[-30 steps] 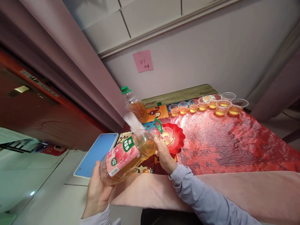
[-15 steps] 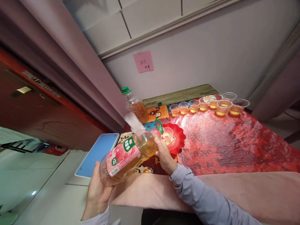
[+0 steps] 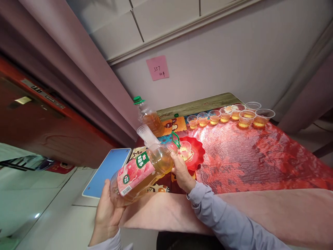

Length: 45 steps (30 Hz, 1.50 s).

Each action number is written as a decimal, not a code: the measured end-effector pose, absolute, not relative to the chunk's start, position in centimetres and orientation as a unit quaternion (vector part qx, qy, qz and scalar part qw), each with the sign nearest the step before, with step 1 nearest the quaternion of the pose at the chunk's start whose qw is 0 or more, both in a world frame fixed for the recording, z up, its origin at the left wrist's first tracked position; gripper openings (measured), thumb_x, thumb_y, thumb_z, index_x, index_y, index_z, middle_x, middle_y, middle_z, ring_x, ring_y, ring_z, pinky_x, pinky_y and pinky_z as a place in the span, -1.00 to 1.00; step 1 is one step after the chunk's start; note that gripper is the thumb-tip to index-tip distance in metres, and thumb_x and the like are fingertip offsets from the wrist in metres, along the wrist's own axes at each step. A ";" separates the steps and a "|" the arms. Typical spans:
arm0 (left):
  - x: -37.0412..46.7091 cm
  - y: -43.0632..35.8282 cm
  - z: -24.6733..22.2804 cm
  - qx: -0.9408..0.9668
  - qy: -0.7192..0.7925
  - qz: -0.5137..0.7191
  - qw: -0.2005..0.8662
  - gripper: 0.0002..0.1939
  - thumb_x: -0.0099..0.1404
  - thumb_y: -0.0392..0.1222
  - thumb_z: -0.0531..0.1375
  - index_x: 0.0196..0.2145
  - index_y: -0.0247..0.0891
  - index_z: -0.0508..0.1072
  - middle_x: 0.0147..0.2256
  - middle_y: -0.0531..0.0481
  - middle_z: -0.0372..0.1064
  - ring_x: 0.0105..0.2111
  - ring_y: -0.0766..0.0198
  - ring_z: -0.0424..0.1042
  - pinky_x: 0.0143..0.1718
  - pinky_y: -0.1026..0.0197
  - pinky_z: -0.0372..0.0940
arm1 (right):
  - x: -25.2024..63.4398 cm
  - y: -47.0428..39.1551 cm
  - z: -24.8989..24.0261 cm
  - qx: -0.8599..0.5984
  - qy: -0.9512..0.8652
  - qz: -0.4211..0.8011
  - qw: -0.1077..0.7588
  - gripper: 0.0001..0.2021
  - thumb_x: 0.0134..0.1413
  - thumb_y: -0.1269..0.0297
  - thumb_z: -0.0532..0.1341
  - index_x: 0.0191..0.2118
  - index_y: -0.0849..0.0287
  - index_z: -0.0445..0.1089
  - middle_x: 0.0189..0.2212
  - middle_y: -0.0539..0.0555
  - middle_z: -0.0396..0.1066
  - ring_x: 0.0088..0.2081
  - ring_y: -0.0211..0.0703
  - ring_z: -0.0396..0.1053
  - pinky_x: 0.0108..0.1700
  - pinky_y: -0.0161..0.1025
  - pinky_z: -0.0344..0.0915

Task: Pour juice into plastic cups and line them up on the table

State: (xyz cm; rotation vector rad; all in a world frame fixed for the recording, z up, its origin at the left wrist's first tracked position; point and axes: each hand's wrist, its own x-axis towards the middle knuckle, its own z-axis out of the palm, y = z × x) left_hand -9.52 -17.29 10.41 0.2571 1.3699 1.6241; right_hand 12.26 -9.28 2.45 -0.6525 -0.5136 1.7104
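Note:
A large clear juice bottle [image 3: 136, 170] with a pink label lies tilted between both hands, its neck toward the red scalloped plate [image 3: 199, 152]. My left hand [image 3: 108, 208] cups its base, fingers wrapped under it. Near the neck, my right hand [image 3: 182, 170] grips the bottle's shoulder. The green handle [image 3: 176, 139] stands out at the neck. On the plate sits a clear plastic cup [image 3: 185, 148]; its lower part shows pale yellow. Behind the bottle leans a stack of clear cups [image 3: 146, 133].
A second juice bottle [image 3: 151, 118] with a green cap stands at the back. Several cups with juice [image 3: 246, 118] line the table's far side. A green cap [image 3: 176, 115] lies near the wooden edge. A blue board [image 3: 108, 170] is at the left.
Both hands keep the bottle tilted over the plate with almost no movement. The whole view has shifted very slightly.

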 end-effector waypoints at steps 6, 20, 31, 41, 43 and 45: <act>-9.2 -17.2 10.6 0.099 0.558 0.669 0.482 -0.46 0.58 -0.04 0.08 0.42 -0.17 0.42 0.05 -0.24 0.65 0.11 -0.16 0.62 0.15 -0.20 0.50 | 12.5 -9.3 2.9 -0.269 -0.219 0.737 0.580 -0.39 0.10 -0.32 0.39 0.01 0.12 0.58 -0.05 0.14 0.69 0.02 0.13 0.62 -0.02 -0.06 0.57; -8.8 -17.2 11.3 0.093 0.605 0.645 0.458 -0.49 0.58 -0.05 0.08 0.37 -0.18 0.47 -0.01 -0.22 0.68 0.06 -0.13 0.65 0.09 -0.18 0.54 | 12.5 -9.3 3.0 -0.268 -0.214 0.739 0.580 -0.36 0.09 -0.32 0.40 0.05 0.12 0.58 -0.02 0.15 0.68 0.06 0.15 0.61 -0.02 -0.04 0.59; -8.6 -17.2 11.3 0.100 0.585 0.654 0.470 -0.45 0.58 -0.02 0.10 0.42 -0.18 0.41 0.05 -0.24 0.65 0.11 -0.14 0.62 0.13 -0.16 0.52 | 12.6 -9.2 2.9 -0.272 -0.231 0.737 0.575 -0.40 0.15 -0.30 0.35 0.04 0.12 0.60 -0.02 0.16 0.69 0.05 0.13 0.62 0.02 -0.02 0.58; -8.1 -17.1 11.7 0.095 0.607 0.648 0.450 -0.49 0.58 -0.05 0.09 0.37 -0.20 0.47 0.00 -0.22 0.68 0.07 -0.14 0.64 0.08 -0.18 0.55 | 12.7 -9.3 3.2 -0.262 -0.229 0.743 0.571 -0.38 0.12 -0.32 0.36 0.06 0.11 0.60 0.00 0.17 0.69 0.08 0.19 0.62 0.02 0.02 0.59; -8.2 -17.1 11.7 0.100 0.599 0.651 0.455 -0.48 0.58 -0.04 0.10 0.38 -0.20 0.46 0.02 -0.23 0.67 0.08 -0.14 0.64 0.10 -0.17 0.54 | 12.8 -9.3 3.3 -0.260 -0.228 0.744 0.571 -0.38 0.13 -0.32 0.36 0.07 0.11 0.59 0.00 0.17 0.68 0.09 0.19 0.62 0.02 0.02 0.59; -8.3 -17.1 11.6 0.104 0.585 0.656 0.465 -0.47 0.57 -0.01 0.11 0.39 -0.19 0.45 0.05 -0.24 0.65 0.10 -0.15 0.63 0.11 -0.18 0.53 | 12.8 -9.3 3.3 -0.262 -0.224 0.743 0.574 -0.39 0.14 -0.30 0.36 0.06 0.11 0.59 0.01 0.17 0.68 0.09 0.18 0.62 0.03 0.02 0.59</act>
